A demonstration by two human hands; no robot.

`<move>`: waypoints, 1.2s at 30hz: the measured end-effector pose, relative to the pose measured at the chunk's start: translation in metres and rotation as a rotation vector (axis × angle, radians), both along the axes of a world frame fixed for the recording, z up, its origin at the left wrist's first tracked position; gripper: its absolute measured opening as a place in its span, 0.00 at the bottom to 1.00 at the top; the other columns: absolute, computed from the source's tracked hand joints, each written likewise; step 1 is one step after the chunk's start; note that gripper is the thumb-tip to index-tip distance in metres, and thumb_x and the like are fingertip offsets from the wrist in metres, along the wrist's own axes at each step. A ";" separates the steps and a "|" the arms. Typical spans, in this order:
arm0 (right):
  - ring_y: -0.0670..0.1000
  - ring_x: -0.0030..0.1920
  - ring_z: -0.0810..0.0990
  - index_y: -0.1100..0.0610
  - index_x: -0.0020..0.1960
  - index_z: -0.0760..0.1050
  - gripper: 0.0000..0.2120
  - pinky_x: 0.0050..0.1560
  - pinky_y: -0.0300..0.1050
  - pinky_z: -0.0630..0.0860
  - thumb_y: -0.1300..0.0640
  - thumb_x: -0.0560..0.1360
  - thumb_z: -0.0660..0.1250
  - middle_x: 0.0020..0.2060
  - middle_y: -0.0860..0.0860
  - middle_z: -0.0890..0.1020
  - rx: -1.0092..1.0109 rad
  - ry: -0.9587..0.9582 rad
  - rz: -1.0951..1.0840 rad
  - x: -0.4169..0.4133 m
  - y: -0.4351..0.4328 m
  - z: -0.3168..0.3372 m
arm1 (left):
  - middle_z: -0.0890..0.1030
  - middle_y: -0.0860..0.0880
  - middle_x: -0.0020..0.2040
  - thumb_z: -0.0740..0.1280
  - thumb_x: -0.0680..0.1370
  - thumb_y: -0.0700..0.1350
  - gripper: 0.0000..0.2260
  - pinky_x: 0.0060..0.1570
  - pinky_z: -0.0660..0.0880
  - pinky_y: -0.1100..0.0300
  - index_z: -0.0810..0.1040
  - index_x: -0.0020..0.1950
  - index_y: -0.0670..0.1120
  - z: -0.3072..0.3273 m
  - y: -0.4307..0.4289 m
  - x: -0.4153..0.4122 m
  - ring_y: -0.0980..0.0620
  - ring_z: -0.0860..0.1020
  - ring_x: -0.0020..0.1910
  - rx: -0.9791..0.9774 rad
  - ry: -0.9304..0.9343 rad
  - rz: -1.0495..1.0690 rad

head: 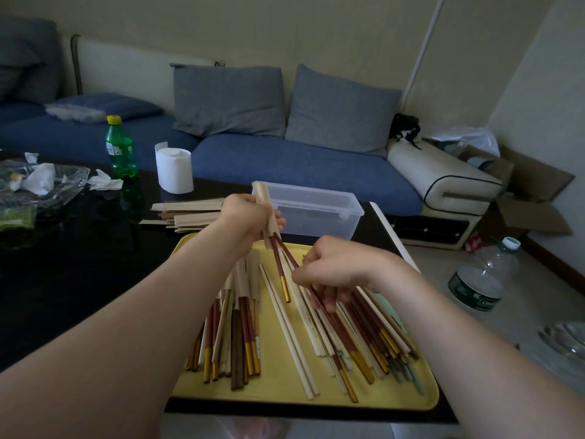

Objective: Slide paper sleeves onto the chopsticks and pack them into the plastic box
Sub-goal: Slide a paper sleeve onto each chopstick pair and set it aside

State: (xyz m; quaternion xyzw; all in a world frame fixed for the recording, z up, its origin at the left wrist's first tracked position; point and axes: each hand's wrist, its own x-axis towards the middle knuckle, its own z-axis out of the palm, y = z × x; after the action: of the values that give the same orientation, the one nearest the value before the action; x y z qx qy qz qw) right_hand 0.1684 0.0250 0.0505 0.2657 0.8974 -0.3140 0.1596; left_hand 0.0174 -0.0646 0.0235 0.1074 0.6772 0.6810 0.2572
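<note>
My left hand grips a tan paper sleeve held upright over the yellow tray. Two red chopsticks with gold ends stick out of the sleeve's lower end. My right hand pinches one of those red chopsticks just below the sleeve, fingers curled. Loose chopsticks lie in a pile on the tray's right side. Sleeved chopsticks lie on its left side. The clear plastic box stands open behind the tray. A stack of flat paper sleeves lies left of the box.
A green bottle and a white paper roll stand at the back of the black table. A clear dish with crumpled tissues sits far left. A large water bottle stands on the floor right. A blue sofa runs behind.
</note>
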 end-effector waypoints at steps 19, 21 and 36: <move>0.52 0.40 0.89 0.58 0.58 0.79 0.11 0.39 0.44 0.83 0.63 0.79 0.77 0.43 0.57 0.90 -0.380 0.399 -0.328 -0.007 0.005 -0.012 | 0.86 0.41 0.54 0.68 0.84 0.39 0.10 0.44 0.86 0.52 0.78 0.64 0.38 0.003 -0.002 0.004 0.48 0.88 0.47 0.071 0.013 -0.193; 0.53 0.41 0.90 0.57 0.62 0.76 0.18 0.37 0.43 0.81 0.65 0.76 0.79 0.45 0.58 0.90 -0.378 0.274 -0.286 -0.002 0.006 -0.008 | 0.86 0.41 0.54 0.68 0.84 0.39 0.10 0.44 0.86 0.53 0.77 0.64 0.38 0.002 -0.001 0.002 0.48 0.88 0.46 0.083 0.019 -0.147; 0.56 0.45 0.91 0.54 0.60 0.72 0.22 0.47 0.49 0.85 0.70 0.75 0.78 0.45 0.60 0.90 -0.474 0.352 -0.414 -0.012 -0.010 -0.019 | 0.84 0.38 0.55 0.71 0.82 0.41 0.14 0.40 0.86 0.51 0.75 0.65 0.40 -0.001 -0.007 -0.011 0.46 0.88 0.45 -0.182 0.040 -0.258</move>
State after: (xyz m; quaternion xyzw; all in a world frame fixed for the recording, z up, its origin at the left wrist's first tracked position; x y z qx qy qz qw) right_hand 0.1566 0.0150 0.0319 0.3393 0.7407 -0.5798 -0.0074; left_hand 0.0062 -0.0712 0.0225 0.1831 0.7217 0.5759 0.3376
